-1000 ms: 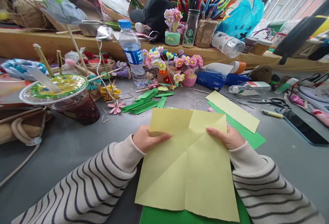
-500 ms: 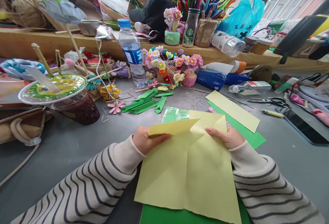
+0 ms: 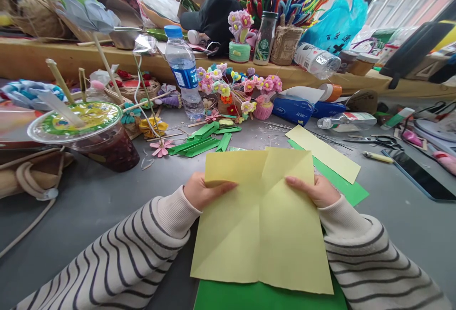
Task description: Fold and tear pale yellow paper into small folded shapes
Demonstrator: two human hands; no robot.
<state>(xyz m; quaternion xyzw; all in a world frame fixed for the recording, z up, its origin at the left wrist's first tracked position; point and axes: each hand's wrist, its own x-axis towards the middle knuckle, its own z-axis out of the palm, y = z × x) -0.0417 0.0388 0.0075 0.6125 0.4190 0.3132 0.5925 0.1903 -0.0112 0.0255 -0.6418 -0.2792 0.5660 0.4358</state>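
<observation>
A creased sheet of yellow paper [image 3: 260, 224] is held up between both hands, with fold lines crossing near its middle. My left hand [image 3: 208, 191] grips its left edge, thumb on the front and fingers hidden behind. On the right edge, my right hand [image 3: 315, 189] pinches the sheet the same way, thumb pointing inward. Under the yellow sheet lies green paper [image 3: 267, 296], showing along the bottom. Beyond the hands, several folded green paper strips [image 3: 199, 141] are piled on the grey table. A yellow paper strip [image 3: 326, 153] rests over another green piece [image 3: 344, 189] at the right.
A lidded drink cup [image 3: 103, 144] leans at the left. Farther back stand a water bottle [image 3: 183, 77] and fuzzy flowers [image 3: 231, 87]. Scissors [image 3: 381, 140], a yellow-handled cutter [image 3: 377, 157] and a phone [image 3: 420, 172] lie at the right. A crowded wooden ledge [image 3: 142, 61] runs behind.
The yellow sheet has opened flatter: its upper left part, bent over before, now stands up. Its lower edge has risen a little. Both hands keep their hold in nearly the same place.
</observation>
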